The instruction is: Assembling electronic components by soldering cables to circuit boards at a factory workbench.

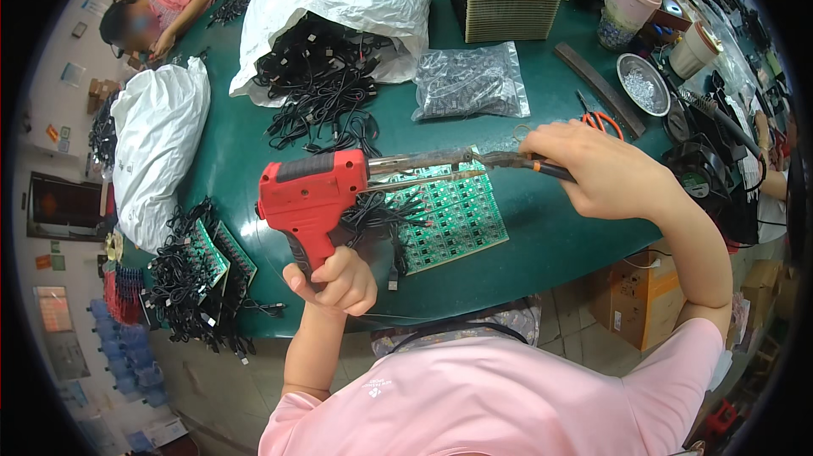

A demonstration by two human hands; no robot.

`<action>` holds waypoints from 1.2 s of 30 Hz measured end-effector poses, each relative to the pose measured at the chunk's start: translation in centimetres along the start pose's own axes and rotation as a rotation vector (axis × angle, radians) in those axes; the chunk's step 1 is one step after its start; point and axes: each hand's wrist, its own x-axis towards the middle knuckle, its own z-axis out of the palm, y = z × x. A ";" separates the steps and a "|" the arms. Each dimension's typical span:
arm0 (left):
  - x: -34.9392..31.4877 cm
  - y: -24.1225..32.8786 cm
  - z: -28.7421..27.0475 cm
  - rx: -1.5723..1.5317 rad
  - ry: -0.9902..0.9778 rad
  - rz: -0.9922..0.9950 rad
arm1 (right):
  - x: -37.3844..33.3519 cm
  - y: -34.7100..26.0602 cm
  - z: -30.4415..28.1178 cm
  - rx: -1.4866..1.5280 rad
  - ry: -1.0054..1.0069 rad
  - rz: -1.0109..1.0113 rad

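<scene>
While your left hand [343,282] curls its fingers around the red soldering gun [309,193] left of centre, its barrel [415,161] points right, toward the dark tool [555,171] your right hand [603,170] pinches.

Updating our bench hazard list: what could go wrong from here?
1. The red soldering gun in the left hand extends above the green circuit board panel; if hot, a dip could scorch parts.
2. The right hand, gripping a slim dark-handled tool, is near the gun's front end; a slip might burn fingers.
3. Loose black cables below could snag.
</scene>
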 end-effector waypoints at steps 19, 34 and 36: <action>0.2 -0.1 0.0 0.009 0.021 -0.004 | 0.7 -0.2 -1.3 -0.023 -0.024 -0.021; -0.1 0.1 -0.2 -0.006 0.043 -0.045 | 0.9 0.2 -2.4 -0.002 -0.093 -0.041; -0.1 0.0 -0.3 -0.039 0.029 -0.053 | 1.0 -0.1 -2.7 -0.004 -0.115 -0.027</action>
